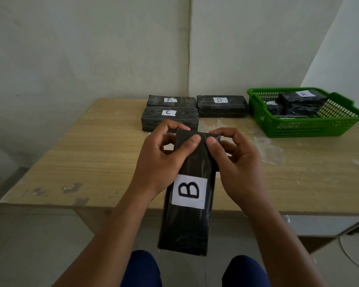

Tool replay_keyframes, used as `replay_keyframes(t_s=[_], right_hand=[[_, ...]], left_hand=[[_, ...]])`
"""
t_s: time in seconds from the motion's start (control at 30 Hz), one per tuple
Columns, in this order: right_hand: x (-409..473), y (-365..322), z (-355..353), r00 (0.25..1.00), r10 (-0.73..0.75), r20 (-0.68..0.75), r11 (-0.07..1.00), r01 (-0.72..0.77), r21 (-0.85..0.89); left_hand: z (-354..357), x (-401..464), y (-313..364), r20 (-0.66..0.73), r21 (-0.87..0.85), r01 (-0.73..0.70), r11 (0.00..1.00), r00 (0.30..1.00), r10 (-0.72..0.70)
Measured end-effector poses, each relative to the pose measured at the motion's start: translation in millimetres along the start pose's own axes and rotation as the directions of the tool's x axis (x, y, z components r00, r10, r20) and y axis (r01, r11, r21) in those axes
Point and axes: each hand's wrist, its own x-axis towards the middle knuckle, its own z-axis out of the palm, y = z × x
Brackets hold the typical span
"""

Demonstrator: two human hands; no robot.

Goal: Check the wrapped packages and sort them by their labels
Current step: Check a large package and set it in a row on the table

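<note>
The black wrapped package (187, 214) sits lengthwise between your two hands, held up over the near edge of the bench (95, 154), its far end raised toward the wall and its near end hanging above your knees. A white label (189, 192) on its top face reads "B", the letter turned sideways from where you look.

Your left hand (164, 162) closes on the package's far left side, thumb pressed on the top face and fingers curled round the end. Your right hand (232, 160) grips the far right side the same way, thumb on top close to the other thumb.

At the back of the bench lie three more black packages, each with a white label: one marked "A" (171, 101) against the wall, one marked "C" (169, 119) just in front of it and touching it, and one marked "B" (221, 105) beside them on the right.

A green plastic basket (311, 127) stands at the bench's far right. It holds several black packages piled together; the top one (303, 98) carries a label that looks like "A", though it is blurred. Another label lower in the pile cannot be read.
</note>
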Motion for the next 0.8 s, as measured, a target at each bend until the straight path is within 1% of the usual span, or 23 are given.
replay_keyframes(t_s=[0.17,0.3,0.37,0.47,0.53,0.6,0.7,0.8], right_hand=[[-1,-3,0,1.0,0.006,-0.02,1.0,-0.005,0.022],[-1,-10,3,0.998,0.05,-0.044,0.997,-0.048,0.052],[-2,-12,4,0.993,0.108,-0.037,0.992,-0.105,0.072],[-12,-9,5,0.973,0.223,0.063,0.974,-0.226,0.029],[-19,-6,6,0.964,0.249,0.089,0.968,-0.251,0.011],[-20,-6,5,0.968,0.247,0.045,0.967,-0.249,0.059],[-8,-8,0,0.962,0.257,-0.093,0.963,-0.247,0.107],[7,-12,-9,0.945,0.263,-0.196,0.961,-0.237,0.145]], left_hand=[[3,-2,0,-0.008,-0.028,-0.018,0.999,1.0,0.018],[4,-6,1,-0.003,-0.114,0.025,0.993,1.0,-0.026],[5,-5,3,-0.052,-0.156,0.031,0.987,0.998,-0.04],[7,2,8,-0.193,-0.21,0.035,0.977,0.978,-0.077],[7,6,12,-0.209,-0.206,0.07,0.976,0.971,-0.114],[9,6,13,-0.151,-0.209,0.118,0.971,0.977,-0.151],[11,-3,3,0.033,-0.172,0.158,0.972,0.987,-0.154],[12,-15,-7,0.187,-0.105,0.188,0.977,0.968,-0.166]])
